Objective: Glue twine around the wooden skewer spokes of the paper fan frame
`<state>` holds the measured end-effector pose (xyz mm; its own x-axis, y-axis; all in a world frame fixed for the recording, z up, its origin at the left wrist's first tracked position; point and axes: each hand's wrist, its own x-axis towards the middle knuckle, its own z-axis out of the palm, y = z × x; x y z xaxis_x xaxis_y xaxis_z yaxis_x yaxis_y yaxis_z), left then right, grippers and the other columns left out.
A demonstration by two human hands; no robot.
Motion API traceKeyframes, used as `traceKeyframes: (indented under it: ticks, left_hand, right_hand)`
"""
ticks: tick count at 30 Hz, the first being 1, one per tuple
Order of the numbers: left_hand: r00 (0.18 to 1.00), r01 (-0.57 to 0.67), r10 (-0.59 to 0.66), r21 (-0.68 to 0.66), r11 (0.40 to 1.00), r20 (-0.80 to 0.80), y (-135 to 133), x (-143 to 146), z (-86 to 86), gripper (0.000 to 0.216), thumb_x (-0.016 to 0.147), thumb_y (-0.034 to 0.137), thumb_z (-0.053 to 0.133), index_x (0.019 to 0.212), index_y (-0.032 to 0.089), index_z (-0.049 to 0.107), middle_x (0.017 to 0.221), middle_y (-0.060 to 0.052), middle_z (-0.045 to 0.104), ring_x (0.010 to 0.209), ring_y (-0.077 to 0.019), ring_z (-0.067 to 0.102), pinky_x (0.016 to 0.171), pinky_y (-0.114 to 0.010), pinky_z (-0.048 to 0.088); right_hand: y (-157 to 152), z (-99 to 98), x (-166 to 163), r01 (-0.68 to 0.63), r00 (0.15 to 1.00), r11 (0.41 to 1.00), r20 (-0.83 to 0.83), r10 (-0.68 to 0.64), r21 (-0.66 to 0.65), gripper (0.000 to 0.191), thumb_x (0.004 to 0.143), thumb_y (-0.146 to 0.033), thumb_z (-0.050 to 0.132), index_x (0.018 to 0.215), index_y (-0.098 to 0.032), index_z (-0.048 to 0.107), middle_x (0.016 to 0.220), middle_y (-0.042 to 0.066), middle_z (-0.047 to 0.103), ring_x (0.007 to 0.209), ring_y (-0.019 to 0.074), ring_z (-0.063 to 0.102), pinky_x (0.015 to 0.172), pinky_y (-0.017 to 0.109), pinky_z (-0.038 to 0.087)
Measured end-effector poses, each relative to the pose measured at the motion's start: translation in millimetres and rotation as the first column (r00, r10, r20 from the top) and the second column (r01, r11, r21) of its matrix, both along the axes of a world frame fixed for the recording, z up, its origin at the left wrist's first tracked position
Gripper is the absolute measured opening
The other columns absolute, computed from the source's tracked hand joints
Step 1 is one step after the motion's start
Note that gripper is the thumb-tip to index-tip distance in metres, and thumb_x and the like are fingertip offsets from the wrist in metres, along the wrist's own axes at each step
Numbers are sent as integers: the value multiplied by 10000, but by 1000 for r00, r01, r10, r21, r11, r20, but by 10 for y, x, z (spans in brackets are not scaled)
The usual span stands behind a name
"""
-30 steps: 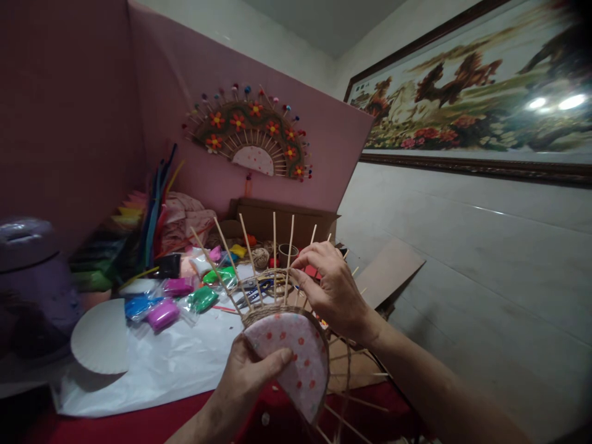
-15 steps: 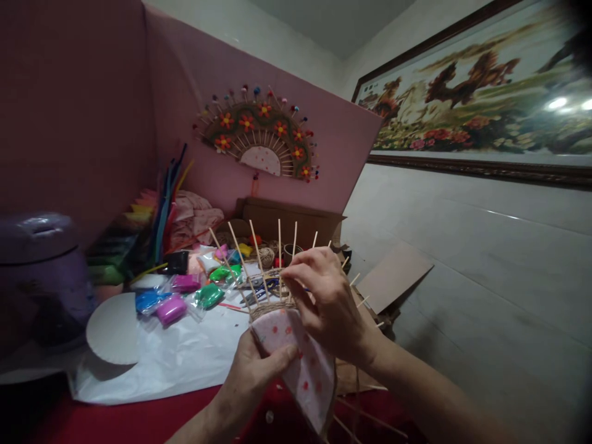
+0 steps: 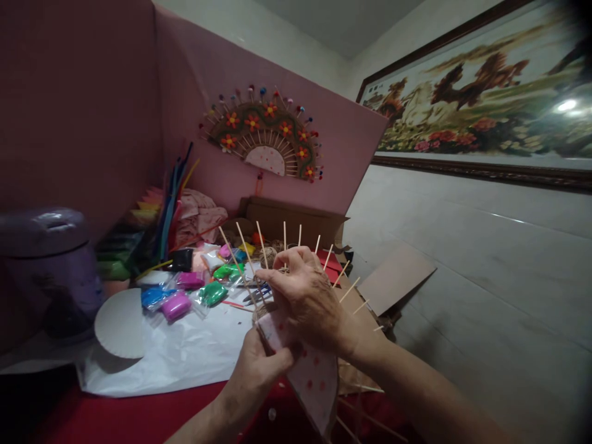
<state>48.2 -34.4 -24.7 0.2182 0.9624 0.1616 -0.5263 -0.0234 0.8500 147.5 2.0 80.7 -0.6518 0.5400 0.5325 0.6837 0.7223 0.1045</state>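
My left hand (image 3: pixel 261 364) grips the lower left edge of a half-round piece covered in pink dotted fabric (image 3: pixel 314 376), its thumb on the front. Thin wooden sticks (image 3: pixel 239 250) fan out from the curved rim of this piece. A band of woven twine (image 3: pixel 259 316) runs along the base of the sticks, mostly behind my hands. My right hand (image 3: pixel 308 293) is closed over the sticks near the left side, thumb and fingertips pinched together. Whatever strand it pinches is too small to make out.
Several bags of coloured clay (image 3: pixel 176 305) and a white half-disc (image 3: pixel 121 324) lie on the white sheet (image 3: pixel 194 357) at left. A purple jug (image 3: pixel 46 271) stands far left. Behind, a finished flower fan (image 3: pixel 266 135) hangs on a pink board (image 3: pixel 342 135). Cardboard (image 3: pixel 400 277) leans at the right wall.
My right hand has moved left across the sticks and turned, with its back now toward me. The left hand keeps its hold. The view has shifted slightly.
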Motion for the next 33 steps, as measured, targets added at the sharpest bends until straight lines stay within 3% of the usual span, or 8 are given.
traceKeyframes:
  ticks: [10,16,33]
  left_hand:
    - [1000,-4,4,-3,1000,-28,-4,-1,-15,141,702,176,669,837,168,629,705,5,583,678,-148,523,629,-252,441]
    - [1000,10,-10,-13,1000,-7,3,5,-25,192,661,187,704,843,175,643,722,-2,618,690,-156,531,616,-246,445]
    - [999,51,-51,-11,999,-10,-40,13,-11,194,691,204,699,871,147,653,741,-33,647,705,-157,548,640,-254,453]
  right_hand:
    - [-6,10,20,-30,997,999,-66,28,-30,280,795,-112,525,1012,-239,649,1054,82,544,1010,246,418,870,408,376]
    - [-16,-2,3,-25,998,999,-53,24,-22,317,799,-132,512,1092,-205,610,1058,98,549,1005,255,416,882,417,376]
    - [13,-3,26,-10,997,1000,-79,9,-13,166,850,-164,510,939,-199,645,1046,77,564,1009,239,431,871,391,384]
